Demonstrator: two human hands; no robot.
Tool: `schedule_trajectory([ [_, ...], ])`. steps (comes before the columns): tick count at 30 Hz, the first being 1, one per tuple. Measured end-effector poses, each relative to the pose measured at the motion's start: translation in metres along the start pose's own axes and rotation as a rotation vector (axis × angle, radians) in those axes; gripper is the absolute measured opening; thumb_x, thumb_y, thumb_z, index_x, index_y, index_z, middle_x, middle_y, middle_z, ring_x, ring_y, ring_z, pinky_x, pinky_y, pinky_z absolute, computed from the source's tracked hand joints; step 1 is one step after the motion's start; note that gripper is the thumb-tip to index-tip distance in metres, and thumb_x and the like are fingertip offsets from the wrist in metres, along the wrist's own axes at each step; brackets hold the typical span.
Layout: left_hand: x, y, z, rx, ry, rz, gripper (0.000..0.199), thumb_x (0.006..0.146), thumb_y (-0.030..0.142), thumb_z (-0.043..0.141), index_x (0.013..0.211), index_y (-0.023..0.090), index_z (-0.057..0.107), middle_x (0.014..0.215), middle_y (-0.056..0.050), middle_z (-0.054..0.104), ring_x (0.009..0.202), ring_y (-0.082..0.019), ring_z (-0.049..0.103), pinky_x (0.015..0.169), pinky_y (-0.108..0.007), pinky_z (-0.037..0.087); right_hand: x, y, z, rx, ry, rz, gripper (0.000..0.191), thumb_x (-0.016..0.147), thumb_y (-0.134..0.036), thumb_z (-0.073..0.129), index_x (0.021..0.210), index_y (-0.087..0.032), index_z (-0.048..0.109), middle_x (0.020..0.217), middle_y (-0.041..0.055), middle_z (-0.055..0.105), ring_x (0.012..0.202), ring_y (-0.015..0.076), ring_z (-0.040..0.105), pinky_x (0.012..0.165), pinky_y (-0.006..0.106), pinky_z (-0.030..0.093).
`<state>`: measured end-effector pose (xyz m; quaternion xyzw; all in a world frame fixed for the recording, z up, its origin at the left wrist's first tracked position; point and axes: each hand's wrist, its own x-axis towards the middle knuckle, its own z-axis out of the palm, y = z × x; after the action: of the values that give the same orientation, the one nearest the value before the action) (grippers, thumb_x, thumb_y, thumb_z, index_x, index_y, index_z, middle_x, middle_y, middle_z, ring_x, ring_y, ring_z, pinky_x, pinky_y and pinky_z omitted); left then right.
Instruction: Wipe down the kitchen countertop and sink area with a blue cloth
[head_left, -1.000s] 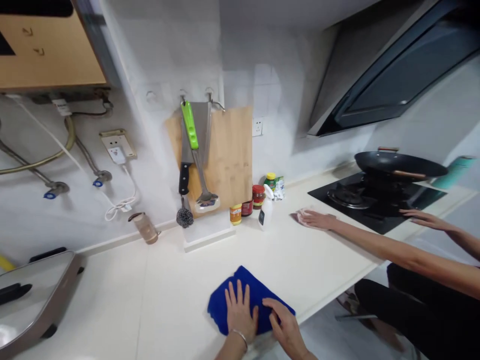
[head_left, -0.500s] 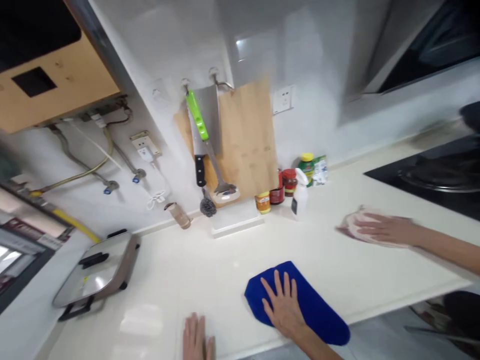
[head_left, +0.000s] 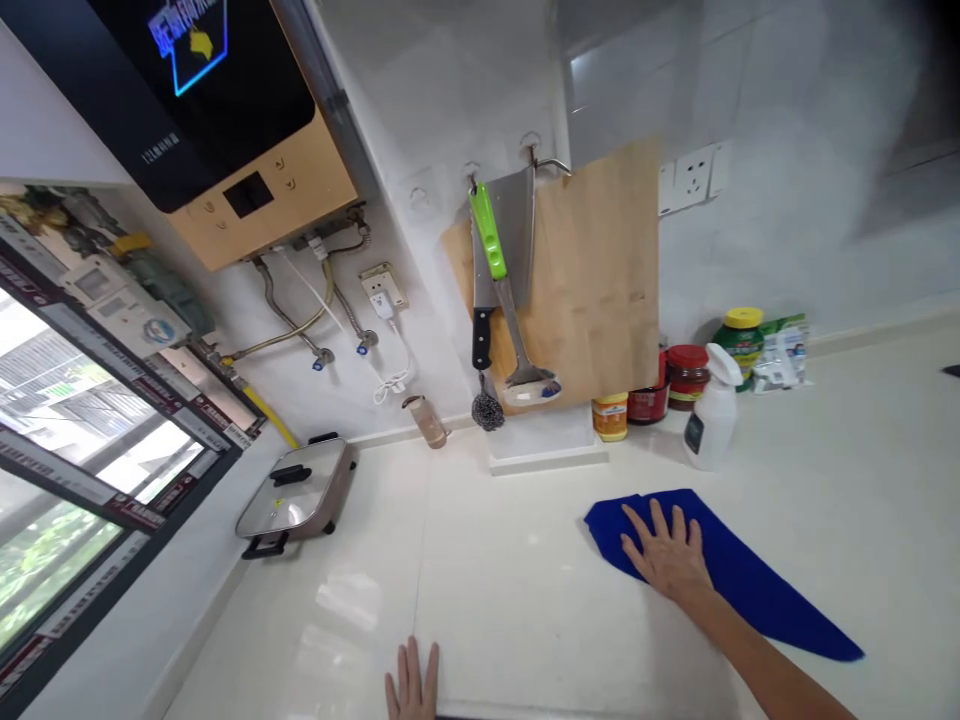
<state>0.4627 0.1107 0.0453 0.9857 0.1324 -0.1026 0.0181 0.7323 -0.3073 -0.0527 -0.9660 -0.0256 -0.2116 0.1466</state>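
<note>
A blue cloth [head_left: 757,575] lies spread on the white countertop [head_left: 517,590], its long end reaching to the right. My right hand [head_left: 667,550] rests flat on the left part of this cloth, fingers spread. At the bottom edge of the view, my left hand [head_left: 412,685] lies on the countertop with its fingers stretched out and nothing in them. Part of that hand is cut off by the frame. Beyond the cloth stands a white spray bottle [head_left: 712,415], close to my right hand but apart from it.
Along the wall stand a red-lidded jar [head_left: 686,378], a yellow-capped green bottle [head_left: 739,345] and a yellow-labelled jar [head_left: 610,417]. A cutting board [head_left: 600,270], a cleaver [head_left: 510,220] and a green-handled ladle [head_left: 514,320] hang there. An electric pan [head_left: 300,490] sits left, near a tumbler [head_left: 426,420].
The view has turned left. My right hand and the blue cloth have moved forward and right across the counter. Another person's hand on a pale cloth has left the view.
</note>
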Motion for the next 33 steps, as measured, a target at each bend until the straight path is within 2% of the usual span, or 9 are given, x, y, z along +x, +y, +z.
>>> schedule_trajectory([
  [3, 0.002, 0.000, 0.004, 0.076, -0.060, -0.030, 0.115, 0.055, 0.069, 0.065, 0.152, 0.029, 0.017, 0.161, -0.014, 0.017, 0.146, -0.045, 0.011, 0.114, -0.073, 0.016, 0.001, -0.028, -0.001, -0.053, -0.027, 0.039, 0.059, 0.090, -0.042, 0.037, 0.140, -0.014, 0.052, 0.154, 0.0204, 0.032, 0.144, 0.0472, 0.015, 0.112, 0.068, 0.015],
  [5, 0.003, -0.001, 0.011, 0.099, -0.060, -0.020, 0.118, 0.056, 0.071, 0.064, 0.153, 0.023, 0.015, 0.162, -0.017, 0.009, 0.147, -0.044, 0.006, 0.116, -0.071, 0.013, -0.012, -0.055, -0.004, -0.069, -0.073, -0.014, 0.059, 0.089, -0.039, 0.041, 0.142, -0.014, 0.050, 0.154, 0.0208, 0.033, 0.144, 0.0469, 0.016, 0.114, 0.067, 0.014],
  [9, 0.004, -0.010, 0.027, 0.111, -0.020, -0.021, 0.120, 0.058, 0.073, 0.062, 0.153, 0.021, 0.010, 0.162, -0.015, 0.002, 0.149, -0.042, -0.003, 0.117, -0.068, 0.007, -0.059, -0.106, -0.015, 0.003, -0.150, -0.215, 0.061, 0.088, -0.042, 0.046, 0.146, -0.022, 0.045, 0.159, 0.0131, 0.026, 0.146, 0.0439, 0.012, 0.116, 0.065, 0.012],
  [12, 0.006, -0.016, 0.038, 0.097, -0.003, -0.017, 0.120, 0.058, 0.076, 0.064, 0.153, 0.019, 0.017, 0.162, -0.016, 0.005, 0.149, -0.043, 0.000, 0.118, -0.066, 0.009, -0.095, -0.119, -0.028, 0.100, -0.154, -0.332, 0.061, 0.091, -0.046, 0.046, 0.149, -0.028, 0.038, 0.161, 0.0092, 0.019, 0.147, 0.0419, 0.010, 0.117, 0.064, 0.017],
  [15, 0.005, -0.019, 0.044, 0.079, 0.110, 0.008, 0.113, 0.064, 0.077, 0.061, 0.153, 0.020, 0.021, 0.162, -0.017, 0.012, 0.150, -0.041, 0.007, 0.118, -0.064, 0.011, -0.116, -0.103, -0.042, 0.168, -0.172, -0.456, 0.058, 0.094, -0.048, 0.045, 0.150, -0.034, 0.033, 0.162, 0.0060, 0.018, 0.147, 0.0390, 0.015, 0.116, 0.060, 0.026],
  [19, -0.002, -0.014, 0.042, 0.069, 0.214, 0.004, 0.104, 0.071, 0.081, 0.051, 0.153, 0.024, 0.021, 0.162, -0.016, 0.020, 0.149, -0.040, 0.018, 0.119, -0.064, 0.012, -0.119, -0.056, -0.052, 0.192, -0.181, -0.528, 0.057, 0.096, -0.050, 0.044, 0.150, -0.038, 0.032, 0.161, 0.0028, 0.022, 0.146, 0.0357, 0.023, 0.113, 0.056, 0.035],
  [26, -0.003, -0.014, 0.035, 0.003, 0.078, 0.003, 0.103, 0.071, 0.084, 0.045, 0.152, 0.027, 0.018, 0.162, -0.012, 0.019, 0.149, -0.039, 0.014, 0.120, -0.064, 0.013, -0.094, 0.021, -0.041, 0.137, -0.084, -0.398, 0.062, 0.093, -0.058, 0.043, 0.148, -0.031, 0.038, 0.161, 0.0049, 0.022, 0.145, 0.0380, 0.024, 0.113, 0.062, 0.032],
  [29, 0.002, -0.019, 0.045, -0.031, 0.052, -0.008, 0.104, 0.070, 0.083, 0.048, 0.152, 0.027, 0.019, 0.162, -0.012, 0.013, 0.150, -0.039, 0.006, 0.120, -0.065, 0.010, -0.093, 0.026, -0.041, 0.128, 0.026, -0.353, 0.060, 0.094, -0.052, 0.036, 0.149, -0.027, 0.038, 0.162, 0.0064, 0.018, 0.145, 0.0413, 0.020, 0.110, 0.067, 0.031],
  [33, 0.020, -0.019, 0.043, -0.114, -0.073, -0.027, 0.105, 0.064, 0.076, 0.061, 0.150, 0.026, 0.030, 0.161, -0.016, 0.016, 0.148, -0.043, 0.009, 0.118, -0.069, 0.011, -0.098, -0.006, -0.038, 0.134, 0.150, -0.307, 0.062, 0.094, -0.048, 0.035, 0.152, -0.027, 0.031, 0.162, 0.0064, 0.013, 0.145, 0.0465, 0.013, 0.106, 0.076, 0.028],
])
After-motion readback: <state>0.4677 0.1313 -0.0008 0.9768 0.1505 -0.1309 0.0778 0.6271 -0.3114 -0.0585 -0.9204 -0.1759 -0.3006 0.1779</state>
